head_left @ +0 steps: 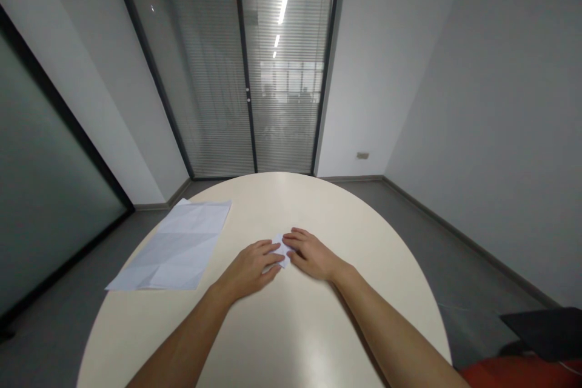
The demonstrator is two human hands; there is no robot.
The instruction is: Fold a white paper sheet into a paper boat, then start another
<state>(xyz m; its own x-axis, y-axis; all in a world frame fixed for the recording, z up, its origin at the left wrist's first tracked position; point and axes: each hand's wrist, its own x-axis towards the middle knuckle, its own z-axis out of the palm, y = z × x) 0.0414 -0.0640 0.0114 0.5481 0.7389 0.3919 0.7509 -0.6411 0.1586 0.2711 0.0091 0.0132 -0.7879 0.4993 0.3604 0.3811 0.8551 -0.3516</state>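
Observation:
A small folded piece of white paper (282, 250) lies on the round table near its middle, partly hidden under my fingers. My left hand (257, 264) grips its left side, thumb and fingertips bent onto the paper. From the right, my right hand (311, 253) holds the other side, its fingers along the far edge and its thumb nearer me. Both hands rest low, close to the tabletop, with the fingertips of the two only a little apart. The exact shape of the folds is too small to make out.
The round cream table (254, 327) fills the foreground. Creased white sheets (182, 248) lie at its left edge, slightly overhanging. Beyond stand a glass partition with blinds (213, 103) and pale walls. A black object (545, 330) and something red (513, 373) sit at lower right.

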